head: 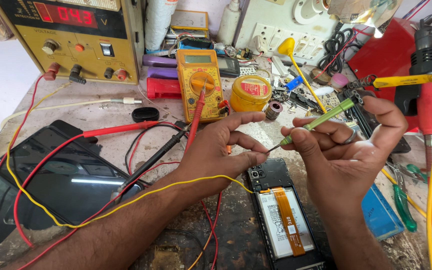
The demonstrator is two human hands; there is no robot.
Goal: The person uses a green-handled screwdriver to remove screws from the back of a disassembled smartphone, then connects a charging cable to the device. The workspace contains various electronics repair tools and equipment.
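My right hand [343,150] grips a slim green screwdriver [321,120], its tip pointing left and down. My left hand [221,150] has thumb and forefinger pinched right at that tip, as if on something tiny that I cannot make out. Just below both hands lies an opened phone [283,220] with its back off, showing a white battery and an orange flex cable. A thin yellow wire [126,202] runs across my left forearm.
A yellow multimeter [200,85] with red and black probes stands behind the hands, beside a yellow round tin [251,92]. A bench power supply [76,40] is at back left. A dark phone panel [61,180] lies left. A red hot-air tool [428,100], green pliers [403,200] and a blue case [378,212] are right.
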